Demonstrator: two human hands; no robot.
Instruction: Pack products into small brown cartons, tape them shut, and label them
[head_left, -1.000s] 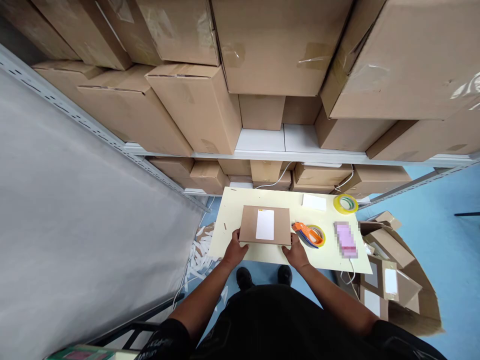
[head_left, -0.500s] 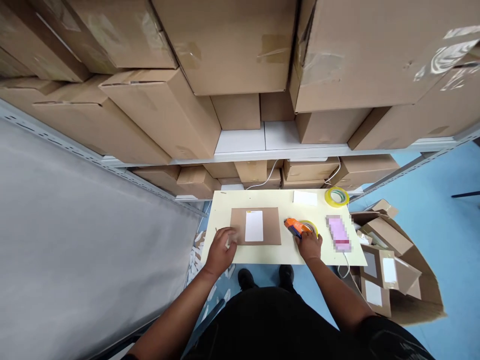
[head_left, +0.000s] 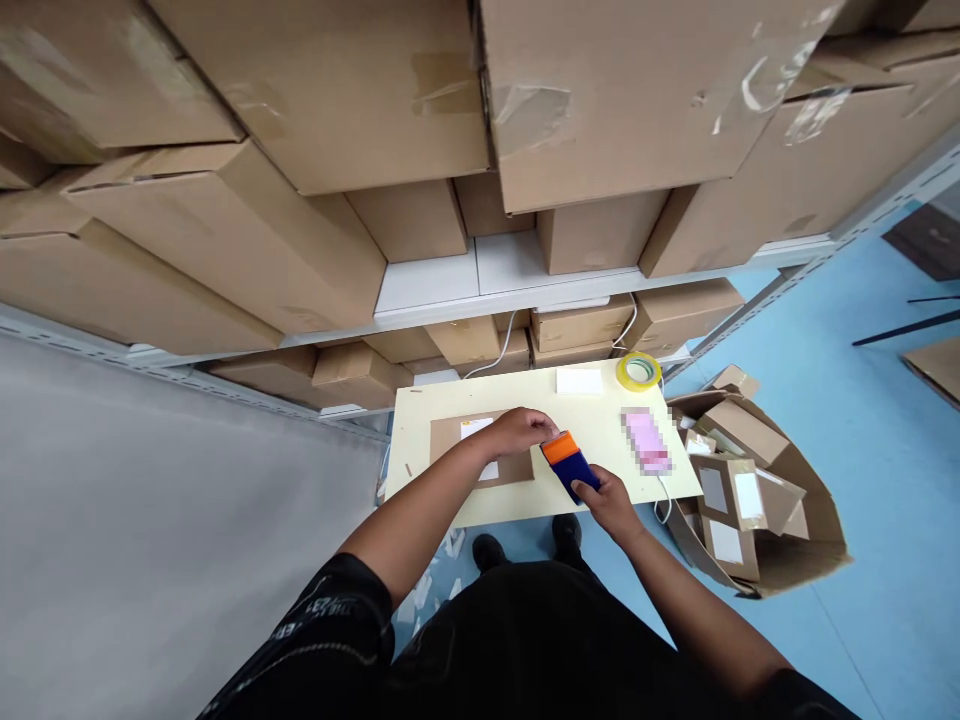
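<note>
My right hand (head_left: 611, 503) grips a tape dispenser (head_left: 571, 468) with a blue body and an orange front, held up off the table and tilted. At its orange end, the fingers of my left hand (head_left: 523, 430) are pinched together. A small clear bit, apparently the end of the tape, shows at those fingertips. Below my left forearm a flat brown cardboard box (head_left: 517, 468) with a white label (head_left: 489, 471) lies on the pale yellow table (head_left: 420, 480). My left hand and forearm hide part of the box and label.
A yellow tape roll (head_left: 638, 372), a white slip of paper (head_left: 579, 382) and a pink phone-like object (head_left: 646, 441) with a cable lie on the table. Shelves of cardboard boxes (head_left: 322, 90) rise behind. At right stands a large open carton (head_left: 817, 540) holding several small boxes.
My right hand has lifted the tape dispenser off the table and turned it. My left hand has moved right from the box's edge to the dispenser's front. The view has swung to the right.
</note>
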